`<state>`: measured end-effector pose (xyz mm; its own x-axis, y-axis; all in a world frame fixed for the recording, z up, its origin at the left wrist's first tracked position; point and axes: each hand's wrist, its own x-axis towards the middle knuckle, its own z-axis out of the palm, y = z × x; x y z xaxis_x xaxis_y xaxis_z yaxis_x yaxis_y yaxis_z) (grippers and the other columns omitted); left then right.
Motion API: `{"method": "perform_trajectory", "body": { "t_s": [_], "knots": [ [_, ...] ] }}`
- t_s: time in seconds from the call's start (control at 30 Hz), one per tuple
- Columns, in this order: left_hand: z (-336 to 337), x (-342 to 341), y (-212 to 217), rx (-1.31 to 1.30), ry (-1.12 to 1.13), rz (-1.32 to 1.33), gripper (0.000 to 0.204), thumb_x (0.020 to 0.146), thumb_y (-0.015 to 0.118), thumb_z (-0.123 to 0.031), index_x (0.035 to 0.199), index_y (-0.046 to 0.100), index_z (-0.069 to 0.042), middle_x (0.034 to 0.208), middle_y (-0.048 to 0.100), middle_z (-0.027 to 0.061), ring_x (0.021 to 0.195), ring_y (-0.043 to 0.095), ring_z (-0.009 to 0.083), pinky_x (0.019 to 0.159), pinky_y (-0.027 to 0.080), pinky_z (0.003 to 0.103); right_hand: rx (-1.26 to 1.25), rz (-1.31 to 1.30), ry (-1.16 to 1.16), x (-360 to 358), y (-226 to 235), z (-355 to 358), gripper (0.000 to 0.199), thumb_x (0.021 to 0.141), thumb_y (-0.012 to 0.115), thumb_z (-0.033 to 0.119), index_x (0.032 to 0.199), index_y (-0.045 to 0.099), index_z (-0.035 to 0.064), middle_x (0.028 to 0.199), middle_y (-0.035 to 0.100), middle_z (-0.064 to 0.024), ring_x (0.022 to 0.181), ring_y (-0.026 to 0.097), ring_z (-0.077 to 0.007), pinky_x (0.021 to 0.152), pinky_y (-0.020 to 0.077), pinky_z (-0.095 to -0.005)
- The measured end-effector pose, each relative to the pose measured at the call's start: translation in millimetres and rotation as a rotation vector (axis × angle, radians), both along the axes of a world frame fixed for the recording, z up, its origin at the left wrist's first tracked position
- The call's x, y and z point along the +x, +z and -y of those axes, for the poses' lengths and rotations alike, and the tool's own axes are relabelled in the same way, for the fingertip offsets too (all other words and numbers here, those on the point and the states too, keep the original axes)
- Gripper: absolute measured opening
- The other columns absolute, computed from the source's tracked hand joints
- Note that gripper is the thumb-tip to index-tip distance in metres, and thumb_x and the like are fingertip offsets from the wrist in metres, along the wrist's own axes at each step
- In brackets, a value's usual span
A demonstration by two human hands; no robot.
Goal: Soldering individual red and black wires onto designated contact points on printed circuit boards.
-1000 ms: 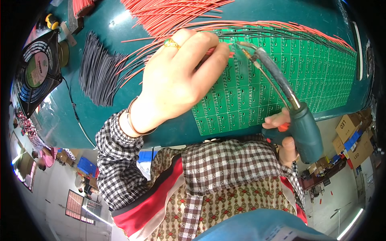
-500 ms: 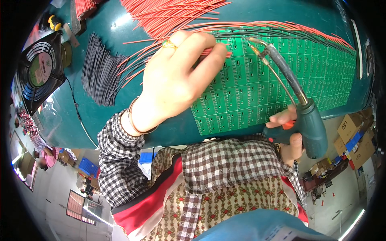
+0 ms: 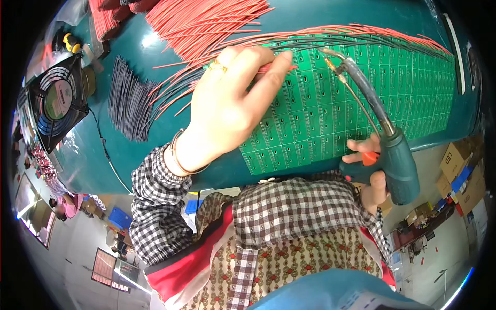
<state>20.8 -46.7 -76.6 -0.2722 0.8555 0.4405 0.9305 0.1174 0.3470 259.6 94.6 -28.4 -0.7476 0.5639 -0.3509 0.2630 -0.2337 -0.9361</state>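
Note:
My left hand (image 3: 227,106) is over the left part of a green circuit board panel (image 3: 320,116), its fingers closed around short red wires (image 3: 264,68). Their ends poke out by the thumb and index fingertips, at the panel's far left. My right hand (image 3: 377,194) grips a dark green trigger-type soldering gun (image 3: 403,168) with an orange-red trigger. The gun's tip points up and left above the panel, near my left fingertips but apart from them. Red and black wires (image 3: 356,36) line the panel's far edge. My left palm and part of the right hand are hidden.
A heap of red wires (image 3: 201,23) lies at the far left of the green table, a bundle of black wires (image 3: 129,106) nearer. A black fan (image 3: 59,101) stands at the left edge, with a yellow-and-black object (image 3: 71,43) behind. Cardboard boxes (image 3: 457,175) sit beyond the table, right.
The view has shifted slightly. My left wrist sits a little further right and lower, still with the red wires. The soldering gun stays almost in place over the panel.

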Motion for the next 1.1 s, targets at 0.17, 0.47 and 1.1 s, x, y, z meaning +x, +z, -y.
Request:
{"method": "perform_trajectory", "body": {
  "t_s": [0.17, 0.47, 1.1],
  "knots": [
    [-3.2, 2.0, -1.6, 0.052, 0.02, -0.011, 0.033, 0.069, 0.069, -0.009, 0.1, 0.066, 0.001, 0.085, 0.055, 0.005, 0.071, 0.053, 0.0178, 0.058, 0.045, 0.028, -0.031, 0.006, 0.02, -0.1, 2.4, -1.5, 0.071, 0.086, 0.061, 0.042, 0.128, 0.039, -0.0111, 0.105, 0.058, -0.0182, 0.099, 0.062, -0.0329, 0.068, 0.0595, -0.0378],
    [-5.5, 0.3, -8.8, 0.121, 0.014, -0.065, 0.028, 0.068, 0.069, -0.008, 0.094, 0.065, 0.0, 0.082, 0.056, 0.0057, 0.068, 0.054, 0.0179, 0.058, 0.046, 0.027, -0.065, 0.086, 0.055, 0.7, 7.5, -1.2, 0.073, 0.084, 0.064, 0.044, 0.126, 0.04, -0.0109, 0.102, 0.058, -0.0165, 0.099, 0.061, -0.0314, 0.072, 0.0585, -0.0393],
    [-9.6, 4.5, -8.0, 0.118, 0.03, -0.069, 0.029, 0.063, 0.066, -0.006, 0.091, 0.065, -0.002, 0.083, 0.054, 0.0047, 0.068, 0.054, 0.0167, 0.057, 0.045, 0.025, 0.0, 0.155, 0.09, -0.5, 6.3, -0.2, 0.076, 0.081, 0.066, 0.048, 0.12, 0.042, -0.0132, 0.089, 0.057, -0.0123, 0.081, 0.061, -0.0235, 0.075, 0.0527, -0.0374]
  ]
}}
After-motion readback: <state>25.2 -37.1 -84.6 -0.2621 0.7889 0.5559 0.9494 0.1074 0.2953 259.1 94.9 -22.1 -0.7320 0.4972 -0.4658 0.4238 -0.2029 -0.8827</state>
